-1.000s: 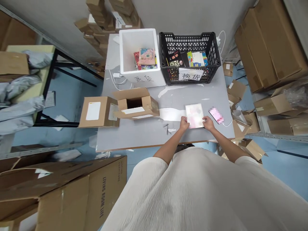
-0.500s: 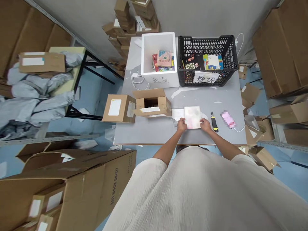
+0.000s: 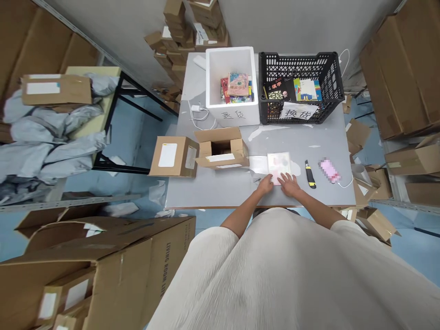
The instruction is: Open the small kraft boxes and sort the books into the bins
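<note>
A thin pale book (image 3: 278, 162) in clear wrap lies flat on the grey table (image 3: 213, 192), near its front edge. My left hand (image 3: 266, 184) rests at the book's near left corner with curled fingers. My right hand (image 3: 289, 184) lies flat on the book's near edge, fingers spread. An open cardboard box (image 3: 222, 147) stands just left of the book, with a white paper slip (image 3: 257, 164) between them.
A yellow-black utility knife (image 3: 310, 173) and a pink phone (image 3: 329, 170) on a cable lie right of the book. At the back stand a white foam box (image 3: 232, 86) and a black crate (image 3: 299, 87), both holding books. A closed box (image 3: 174, 156) overhangs the table's left edge. Cartons crowd the floor.
The book went from being held up at its near corners to lying flat. My right hand slid inward onto its near edge. The view panned, bringing the knife into sight.
</note>
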Demonstrator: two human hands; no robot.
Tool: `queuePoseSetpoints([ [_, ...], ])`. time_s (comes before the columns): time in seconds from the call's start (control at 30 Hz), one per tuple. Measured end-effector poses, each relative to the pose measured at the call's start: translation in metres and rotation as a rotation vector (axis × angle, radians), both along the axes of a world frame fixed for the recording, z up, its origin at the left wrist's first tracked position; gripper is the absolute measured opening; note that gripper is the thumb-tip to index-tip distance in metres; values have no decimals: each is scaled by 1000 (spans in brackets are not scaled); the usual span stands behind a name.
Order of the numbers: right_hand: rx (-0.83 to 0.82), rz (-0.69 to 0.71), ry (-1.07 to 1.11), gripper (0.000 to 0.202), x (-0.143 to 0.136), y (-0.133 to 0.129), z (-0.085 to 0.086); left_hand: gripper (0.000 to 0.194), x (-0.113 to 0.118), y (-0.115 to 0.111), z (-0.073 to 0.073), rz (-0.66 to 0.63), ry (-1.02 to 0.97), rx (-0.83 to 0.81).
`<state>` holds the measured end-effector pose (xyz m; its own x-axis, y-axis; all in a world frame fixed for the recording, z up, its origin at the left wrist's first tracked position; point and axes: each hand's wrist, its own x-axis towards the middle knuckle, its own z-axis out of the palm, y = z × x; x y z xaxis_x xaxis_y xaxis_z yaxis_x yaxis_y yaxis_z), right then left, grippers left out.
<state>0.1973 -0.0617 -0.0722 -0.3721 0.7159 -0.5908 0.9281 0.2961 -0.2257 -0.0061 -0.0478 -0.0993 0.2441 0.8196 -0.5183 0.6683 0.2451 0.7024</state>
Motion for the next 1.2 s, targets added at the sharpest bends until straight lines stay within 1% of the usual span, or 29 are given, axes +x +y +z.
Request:
queuePoseSetpoints([
  [0.13,47,-109,-111,70,22,0,2,57,-3,-1,2,-79,51,-9],
  [0.2,57,-173,-148,69,36,1,6,57,0,0,3,-86,85,-11],
  [0.27,77,-221,-155,68,48,1,10,61,8,3,3,-66,82,-10],
  [0.37,95,-265,-118,67,60,-2,14,68,25,8,4,12,-31,-52],
  [0.47,101,-313,-53,66,64,-7,16,65,45,14,4,63,-135,-101],
  [0.57,172,-364,51,61,67,-14,15,68,65,20,7,55,-215,-56],
  [0.63,237,-405,131,54,70,-18,14,71,80,23,11,57,-340,-3],
  [0.73,345,-537,204,44,77,-22,13,65,100,27,20,67,-543,6],
  [0.8,427,-659,221,40,84,-23,15,59,108,28,26,74,-582,-29],
  [0.83,461,-706,230,39,87,-23,18,56,108,28,28,80,-561,-38],
  [0.9,504,-761,258,39,92,-21,25,52,102,27,30,98,-450,-16],
  [1.03,532,-776,365,45,91,-10,39,52,73,18,26,70,-154,31],
  [1.13,461,-702,505,47,77,4,38,56,53,11,21,37,-15,25],
  [1.2,331,-643,571,46,66,14,28,58,44,6,18,39,42,16],
])
